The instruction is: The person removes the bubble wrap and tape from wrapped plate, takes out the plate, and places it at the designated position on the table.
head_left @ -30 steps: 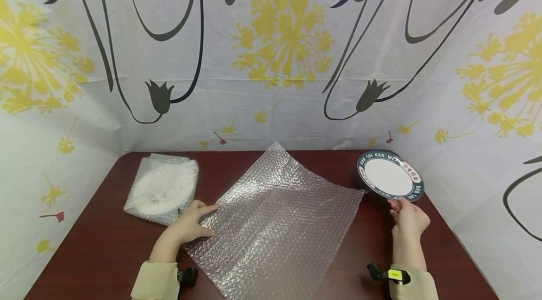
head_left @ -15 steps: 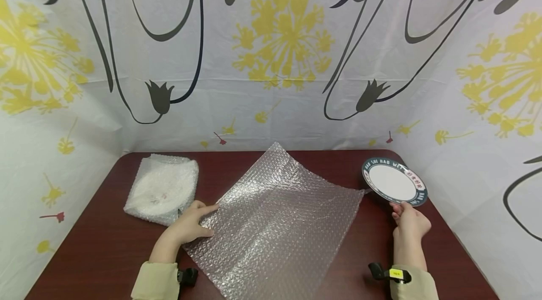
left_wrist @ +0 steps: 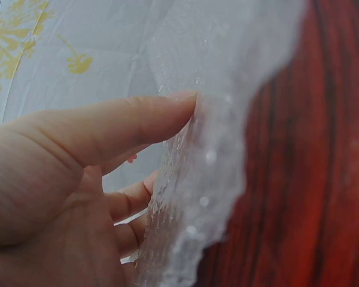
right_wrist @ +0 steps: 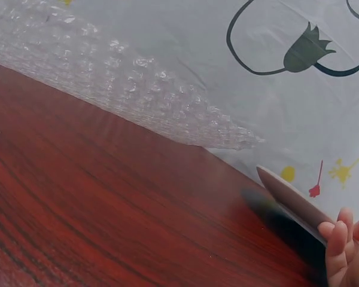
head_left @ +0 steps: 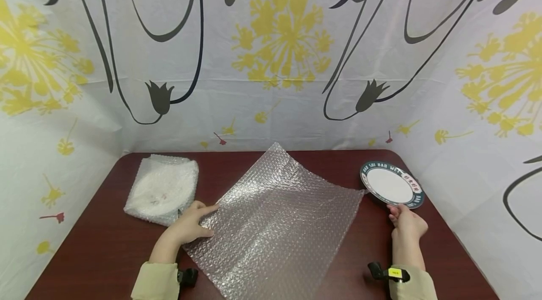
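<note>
My right hand [head_left: 407,222] pinches the near rim of a round plate [head_left: 390,185] with a white middle and a dark lettered border, at the table's right side. In the right wrist view the plate [right_wrist: 293,196] shows nearly edge-on, tilted, over a dark reflection in the tabletop. A large sheet of clear bubble wrap [head_left: 279,225] lies spread in the middle, one corner toward the back wall. My left hand [head_left: 188,225] rests on the sheet's left edge, index finger and thumb stretched apart. From the left wrist, the thumb [left_wrist: 149,118] touches the bubble wrap [left_wrist: 215,161].
A flat bubble-wrapped bundle [head_left: 163,189] lies at the back left, close to my left hand. The dark red wooden table [head_left: 93,257] is enclosed by a white cloth [head_left: 262,121] with yellow and grey flower prints.
The plate in my right hand has come down a little toward the table, drifting right and then slightly back left. My left hand and the bubble wrap have stayed in place.
</note>
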Demonstrator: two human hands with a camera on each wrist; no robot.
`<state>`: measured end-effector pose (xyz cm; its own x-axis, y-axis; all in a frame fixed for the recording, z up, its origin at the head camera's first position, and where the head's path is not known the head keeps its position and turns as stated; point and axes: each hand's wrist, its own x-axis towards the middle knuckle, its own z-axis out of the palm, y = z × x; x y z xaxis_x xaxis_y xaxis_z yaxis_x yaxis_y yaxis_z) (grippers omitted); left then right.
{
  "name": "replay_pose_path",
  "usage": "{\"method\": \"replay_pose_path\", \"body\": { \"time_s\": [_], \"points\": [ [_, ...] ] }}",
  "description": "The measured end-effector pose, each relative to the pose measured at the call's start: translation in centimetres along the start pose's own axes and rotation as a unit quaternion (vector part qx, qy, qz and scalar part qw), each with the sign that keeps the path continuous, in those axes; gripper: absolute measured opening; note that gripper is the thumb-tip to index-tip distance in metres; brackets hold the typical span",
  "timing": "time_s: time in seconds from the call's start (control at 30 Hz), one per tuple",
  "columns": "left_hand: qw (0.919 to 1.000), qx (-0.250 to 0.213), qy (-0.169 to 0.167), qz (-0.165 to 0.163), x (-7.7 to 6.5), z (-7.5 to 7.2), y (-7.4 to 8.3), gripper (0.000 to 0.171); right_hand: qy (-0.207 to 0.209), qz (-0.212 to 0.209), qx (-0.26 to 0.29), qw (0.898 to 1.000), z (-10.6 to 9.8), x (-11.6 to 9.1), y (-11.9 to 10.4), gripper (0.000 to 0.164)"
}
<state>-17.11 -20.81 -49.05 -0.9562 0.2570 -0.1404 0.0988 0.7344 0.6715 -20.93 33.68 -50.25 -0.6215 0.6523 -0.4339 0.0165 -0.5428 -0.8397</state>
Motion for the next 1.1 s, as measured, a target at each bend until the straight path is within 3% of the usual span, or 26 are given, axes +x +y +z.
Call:
{"method": "replay_pose_path", "body": {
  "time_s": [0.23,0.53,0.7,0.93,1.1],
  "points": [
    [1.0000,-0.001,-0.004,0.006,0.0,-0.1,0.0,0.071,-0.006,0.013,-0.041,0.999,-0.2,0.0,-0.1,0.007],
    [0.9999,-0.003,-0.006,0.008,-0.2,-0.2,0.3,0.070,-0.062,0.042,-0.083,0.994,-0.4,0.1,-0.7,0.020],
    [1.0000,-0.003,-0.005,0.004,-0.1,-0.1,0.3,0.070,-0.091,0.044,-0.146,0.984,-0.7,0.5,-0.6,0.022],
    [1.0000,0.001,-0.002,-0.004,-0.1,0.0,0.3,0.070,-0.123,0.025,-0.230,0.965,-1.0,0.9,-0.4,0.050],
    [1.0000,0.000,-0.001,-0.009,-0.2,0.0,0.5,0.070,-0.120,0.014,-0.244,0.962,-1.0,0.8,-0.4,0.045]
  ]
}}
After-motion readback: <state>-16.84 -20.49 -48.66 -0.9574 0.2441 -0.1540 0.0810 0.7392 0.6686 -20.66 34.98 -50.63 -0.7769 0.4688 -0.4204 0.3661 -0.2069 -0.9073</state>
